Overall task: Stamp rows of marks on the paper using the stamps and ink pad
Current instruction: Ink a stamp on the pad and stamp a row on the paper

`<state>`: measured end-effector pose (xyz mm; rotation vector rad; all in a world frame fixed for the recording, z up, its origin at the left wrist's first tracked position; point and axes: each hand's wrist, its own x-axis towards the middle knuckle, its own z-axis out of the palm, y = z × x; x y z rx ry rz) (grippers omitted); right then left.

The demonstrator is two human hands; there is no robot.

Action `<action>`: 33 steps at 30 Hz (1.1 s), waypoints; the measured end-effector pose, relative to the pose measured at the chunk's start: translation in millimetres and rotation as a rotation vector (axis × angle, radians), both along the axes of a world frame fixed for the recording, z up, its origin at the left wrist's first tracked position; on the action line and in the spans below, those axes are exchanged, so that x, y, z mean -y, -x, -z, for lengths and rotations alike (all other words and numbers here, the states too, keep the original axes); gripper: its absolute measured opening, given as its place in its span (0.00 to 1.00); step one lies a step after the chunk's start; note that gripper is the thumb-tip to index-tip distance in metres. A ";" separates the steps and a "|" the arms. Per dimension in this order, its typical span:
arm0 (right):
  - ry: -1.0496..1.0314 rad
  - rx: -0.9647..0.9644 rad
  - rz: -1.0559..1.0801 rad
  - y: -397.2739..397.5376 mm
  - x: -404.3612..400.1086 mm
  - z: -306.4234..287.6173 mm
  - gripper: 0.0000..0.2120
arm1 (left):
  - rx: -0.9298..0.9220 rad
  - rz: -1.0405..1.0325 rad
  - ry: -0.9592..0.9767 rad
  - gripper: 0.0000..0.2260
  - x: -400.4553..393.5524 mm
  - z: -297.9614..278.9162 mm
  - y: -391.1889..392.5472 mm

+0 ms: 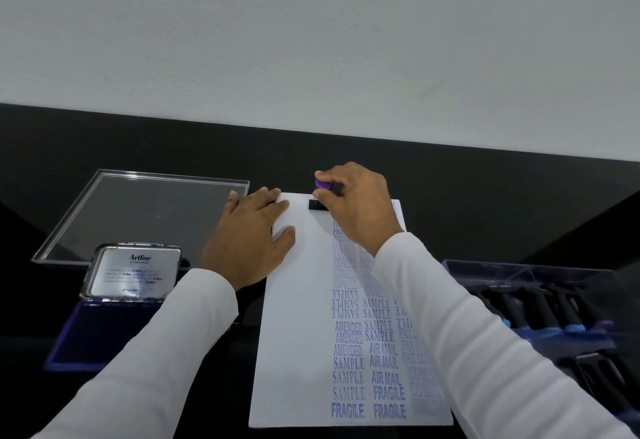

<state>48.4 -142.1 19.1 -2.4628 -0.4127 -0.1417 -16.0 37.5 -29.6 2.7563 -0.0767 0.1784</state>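
Stamps [540, 310] lie in clear box [460, 267] beside stamped paper [298, 317]

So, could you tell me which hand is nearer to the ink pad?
Left. The left hand lies flat on the paper's left edge, just right of the ink pad; the right hand holds the stamp farther right.

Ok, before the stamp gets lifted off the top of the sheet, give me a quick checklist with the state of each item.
1. Stamp base flat on the paper: ok.
2. Right hand grips the stamp handle: ok.
3. Left hand lies flat, holding the sheet's top left: ok.
4. Stamp in line with the leftmost column below: ok.
5. Ink pad open for re-inking: ok.
6. Mark beneath the stamp printed cleanly: cannot tell, hidden.
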 end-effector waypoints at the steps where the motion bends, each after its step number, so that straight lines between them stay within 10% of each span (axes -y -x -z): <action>1: 0.003 0.001 -0.003 0.2 -0.1 -0.6 0.15 | -0.005 0.000 -0.003 0.25 -0.2 0.4 -0.2; 17: -0.032 -0.003 -0.005 3.1 0.1 -4.5 0.14 | -0.015 0.007 -0.011 0.26 -1.7 2.3 -1.3; 33: -0.770 -0.134 0.541 14.7 20.7 -2.7 0.07 | 0.002 -0.005 -0.012 0.24 -0.8 4.0 -1.6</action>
